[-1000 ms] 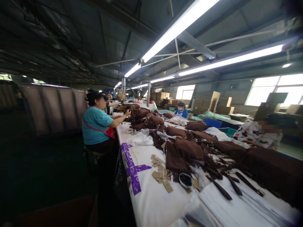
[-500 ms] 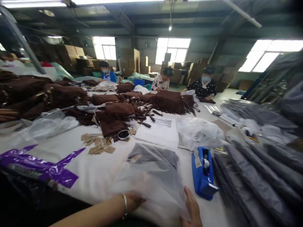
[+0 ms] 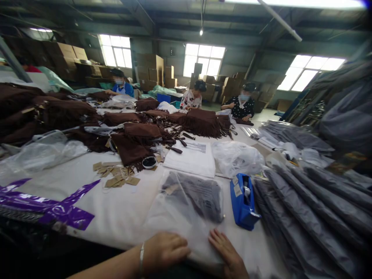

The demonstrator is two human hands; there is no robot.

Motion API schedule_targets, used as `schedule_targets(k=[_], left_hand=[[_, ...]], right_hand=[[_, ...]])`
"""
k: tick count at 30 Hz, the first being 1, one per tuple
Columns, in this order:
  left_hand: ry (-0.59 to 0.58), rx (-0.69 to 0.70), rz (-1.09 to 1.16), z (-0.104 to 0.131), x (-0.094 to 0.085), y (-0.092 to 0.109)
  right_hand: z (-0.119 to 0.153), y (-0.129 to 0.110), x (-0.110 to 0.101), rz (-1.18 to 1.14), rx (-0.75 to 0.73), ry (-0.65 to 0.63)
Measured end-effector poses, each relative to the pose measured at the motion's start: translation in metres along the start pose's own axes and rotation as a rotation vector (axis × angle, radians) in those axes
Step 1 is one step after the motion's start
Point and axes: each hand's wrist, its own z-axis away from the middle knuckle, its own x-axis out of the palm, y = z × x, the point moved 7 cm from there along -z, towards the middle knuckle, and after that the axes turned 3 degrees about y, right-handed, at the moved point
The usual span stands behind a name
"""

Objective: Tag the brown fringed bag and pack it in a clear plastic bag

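Both hands lie flat, fingers spread and grasping nothing, on the near edge of a clear bag [image 3: 186, 205]: left hand [image 3: 165, 248], right hand [image 3: 228, 252]. The bag holds a grey garment [image 3: 200, 193] and lies on the white counter [image 3: 122, 213]. Just right of the bag stands a blue tape dispenser [image 3: 242, 201]; beyond the bag, paper tags [image 3: 116, 176], then brown fringed pieces [image 3: 136, 135]

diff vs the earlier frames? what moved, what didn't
The view swung from the long table of brown fringed fabric down to the person's own spot. The left hand and right hand now lie flat on the clear plastic bag holding grey folded fabric. The blue tape dispenser and tan paper tags stayed put.
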Motion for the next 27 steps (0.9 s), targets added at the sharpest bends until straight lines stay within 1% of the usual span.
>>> schedule_targets(k=[1,2,3,4,6,8,9,11,13,15,17,18,20,21,22,24,25,26,27], left_hand=[[-0.025,0.07,-0.042,0.01,-0.007,0.007],[-0.038,0.101,-0.103,0.019,-0.014,0.008],[-0.029,0.08,-0.175,0.026,-0.021,0.001],[-0.004,0.014,-0.241,0.031,-0.027,-0.014],[0.042,-0.114,-0.317,0.041,-0.034,-0.05],[0.047,-0.167,-0.304,0.054,-0.031,-0.082],[0.029,-0.165,-0.275,0.063,-0.027,-0.092],[-0.031,-0.162,-0.195,0.081,-0.017,-0.103],[-0.059,-0.214,-0.118,0.098,-0.01,-0.103],[-0.017,-0.324,-0.091,0.108,-0.01,-0.1],[0.028,-0.408,-0.121,0.109,-0.014,-0.093],[0.037,-0.415,-0.147,0.104,-0.015,-0.088],[0.022,-0.363,-0.197,0.089,-0.018,-0.079],[0.012,-0.317,-0.215,0.08,-0.018,-0.076],[0.003,-0.256,-0.221,0.071,-0.017,-0.074],[0.0,-0.125,-0.207,0.058,-0.01,-0.075],[0.013,-0.065,-0.19,0.055,-0.006,-0.076],[0.038,-0.01,-0.162,0.053,-0.001,-0.079],[0.069,0.023,-0.126,0.053,0.003,-0.082]], right_hand=[[0.0,0.0,0.0,0.026,-0.025,-0.024],[-0.001,0.0,0.0,0.053,-0.054,-0.043],[-0.002,0.0,-0.001,0.082,-0.075,-0.059],[-0.004,0.001,-0.002,0.109,-0.084,-0.072],[-0.006,0.003,-0.006,0.148,-0.084,-0.094],[-0.008,0.005,-0.01,0.153,-0.104,-0.138],[-0.008,0.006,-0.011,0.146,-0.112,-0.164],[-0.006,0.009,-0.012,0.119,-0.124,-0.211],[-0.003,0.015,-0.01,0.092,-0.074,-0.251],[0.0,0.02,-0.007,0.052,0.011,-0.302],[-0.001,0.021,-0.007,-0.007,0.087,-0.387],[-0.005,0.018,-0.009,-0.034,0.113,-0.446],[-0.022,0.007,-0.017,-0.045,0.166,-0.548],[-0.037,-0.001,-0.023,-0.029,0.19,-0.568],[-0.056,-0.01,-0.029,0.0,0.214,-0.558],[-0.1,-0.028,-0.037,0.05,0.221,-0.449],[-0.119,-0.036,-0.035,0.067,0.206,-0.391],[-0.135,-0.041,-0.027,0.068,0.176,-0.364],[-0.146,-0.044,-0.015,0.051,0.143,-0.369]])
